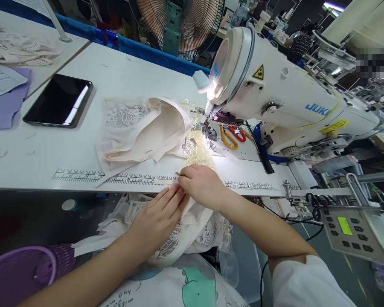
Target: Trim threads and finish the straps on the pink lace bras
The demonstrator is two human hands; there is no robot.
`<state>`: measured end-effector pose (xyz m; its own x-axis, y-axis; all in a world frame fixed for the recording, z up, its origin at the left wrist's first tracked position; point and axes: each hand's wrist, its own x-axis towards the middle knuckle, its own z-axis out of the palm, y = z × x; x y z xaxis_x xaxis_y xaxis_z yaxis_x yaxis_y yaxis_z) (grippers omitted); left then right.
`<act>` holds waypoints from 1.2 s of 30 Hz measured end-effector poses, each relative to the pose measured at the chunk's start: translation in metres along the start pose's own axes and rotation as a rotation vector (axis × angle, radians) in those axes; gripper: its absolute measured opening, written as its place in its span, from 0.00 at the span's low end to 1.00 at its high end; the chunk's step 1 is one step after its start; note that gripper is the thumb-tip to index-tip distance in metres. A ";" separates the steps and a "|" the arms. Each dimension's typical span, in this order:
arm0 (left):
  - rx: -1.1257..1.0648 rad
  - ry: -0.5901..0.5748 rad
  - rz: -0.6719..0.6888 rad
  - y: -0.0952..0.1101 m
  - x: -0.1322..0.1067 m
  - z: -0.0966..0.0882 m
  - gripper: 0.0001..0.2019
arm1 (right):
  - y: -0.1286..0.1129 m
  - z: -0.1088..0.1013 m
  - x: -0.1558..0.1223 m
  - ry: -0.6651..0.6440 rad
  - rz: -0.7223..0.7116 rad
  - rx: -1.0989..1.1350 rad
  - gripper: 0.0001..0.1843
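The right hand (pixel 202 184) is bending over the bench's front edge, its fingertips closing together and apparently pinching the cream garment (pixel 144 132); a small dark tip (pixel 177 173) is projecting beside them, its identity unclear. The left hand (pixel 166 213) is keeping its fingers straight and narrow at the same edge, meeting the right; its grip cannot be told. The garment is lying left of the needle, its cup standing open, while lace cloth (pixel 171 249) is hanging below the front edge. Work is appearing partway: the cup is showing a formed shape and a lace panel, whereas the portion at the fingertips is lying short of the needle, suggesting that handling or stitching is remaining there. Completed seams are not showing clearly. The sewing machine (pixel 284 89) is occupying the bench's right side, scissors (pixel 228 138) are resting beside its needle, and a phone (pixel 58 100) is lying towards the back left corner.
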<state>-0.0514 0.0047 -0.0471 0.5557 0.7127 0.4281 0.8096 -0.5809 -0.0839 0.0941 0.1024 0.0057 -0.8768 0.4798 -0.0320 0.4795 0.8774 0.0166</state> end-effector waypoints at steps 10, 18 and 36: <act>-0.037 0.056 0.054 -0.016 -0.012 0.006 0.17 | 0.009 -0.016 0.013 -0.019 0.213 -0.129 0.13; -0.053 0.094 0.073 -0.021 -0.005 0.005 0.18 | 0.043 -0.020 -0.056 0.312 0.797 -0.120 0.07; 0.022 -0.116 -0.064 -0.002 0.040 -0.019 0.22 | 0.012 -0.006 -0.031 0.134 0.500 0.123 0.08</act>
<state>-0.0342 0.0273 -0.0128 0.5196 0.7897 0.3261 0.8476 -0.5247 -0.0797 0.1267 0.0986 0.0129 -0.5333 0.8423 0.0778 0.8336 0.5390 -0.1209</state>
